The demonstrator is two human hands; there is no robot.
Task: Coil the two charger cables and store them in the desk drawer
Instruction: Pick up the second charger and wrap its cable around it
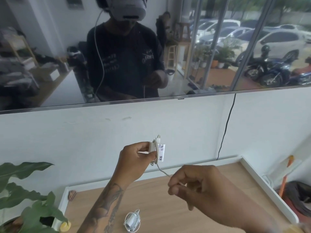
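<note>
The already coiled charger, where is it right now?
In the head view the coiled charger lies on the wooden desk top at bottom centre, just right of the left forearm, below both hands.

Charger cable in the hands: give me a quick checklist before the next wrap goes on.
1. Left hand holds the charger block firmly: ok.
2. Right hand pinches the loose cable: ok.
3. Cable runs taut between the hands, no snag: ok.
4. Turns already on the block lie neat: ok, one or two visible.
5. Remaining cable length: cannot tell, hidden by the right hand.
6. Other coiled charger rests on the desk, out of the way: ok.
7. Drawer open: cannot tell, not in view.
</note>
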